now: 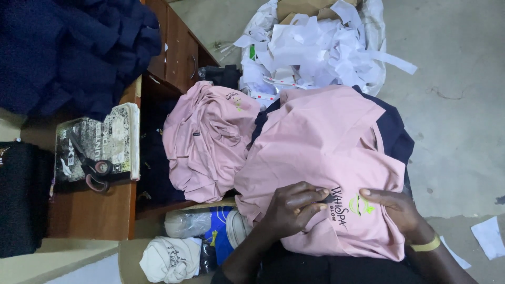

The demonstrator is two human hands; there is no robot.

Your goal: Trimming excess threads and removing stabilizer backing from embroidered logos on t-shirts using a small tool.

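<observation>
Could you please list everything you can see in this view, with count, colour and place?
pink shirt: one, pink with dark navy parts and a printed logo, on the lap under both hands
pile of pink shirts: one, pink, centre left
scissors: one, dark handles, on the book
book: one, black and white, on the wooden desk
navy fabric: one heap, top left
paper scraps: many, white, in a sack at top
white cloth: one, bottom left
wristband: one, yellow, right wrist
left hand: flat on the pink shirt
right hand: flat on the pink shirt
</observation>
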